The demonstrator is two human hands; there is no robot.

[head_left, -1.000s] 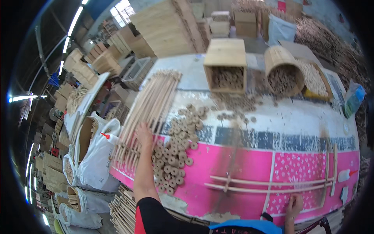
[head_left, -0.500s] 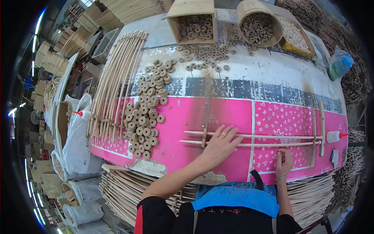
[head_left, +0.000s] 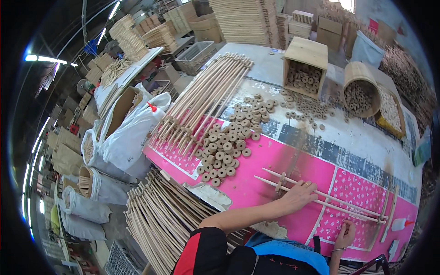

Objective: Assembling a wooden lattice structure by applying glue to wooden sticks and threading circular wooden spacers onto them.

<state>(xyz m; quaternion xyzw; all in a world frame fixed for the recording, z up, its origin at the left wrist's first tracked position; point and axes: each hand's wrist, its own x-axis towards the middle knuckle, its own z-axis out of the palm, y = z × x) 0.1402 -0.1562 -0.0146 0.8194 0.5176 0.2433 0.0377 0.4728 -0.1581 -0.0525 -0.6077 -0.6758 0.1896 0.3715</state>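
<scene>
Two thin pale wooden sticks (head_left: 337,205) lie side by side across the pink work surface. A small wooden crosspiece (head_left: 280,183) joins them near their left ends, and another crosspiece (head_left: 382,216) spans them at the right. My left hand (head_left: 298,198) is closed over the sticks just right of the first crosspiece; its thumb is hidden. Nearer to me, my right hand (head_left: 345,235) is held in a pinch beside the lower stick. Whatever its fingertips hold is too small to tell. A pile of wooden rings (head_left: 224,151) lies to the left of the sticks.
Joined long sticks (head_left: 208,98) lie at the table's left. Behind stand a wooden box (head_left: 305,59) and a round tub (head_left: 360,87) of rings, plus a yellow-sided tray (head_left: 389,117) of pale pieces. A white glue bottle (head_left: 399,224) is at right. White sacks (head_left: 137,137) stand left.
The view has swung left, so the table sits further right and lower in it. My left hand's fingers, spread before, are now closer together. My right hand stays pinched near the sticks.
</scene>
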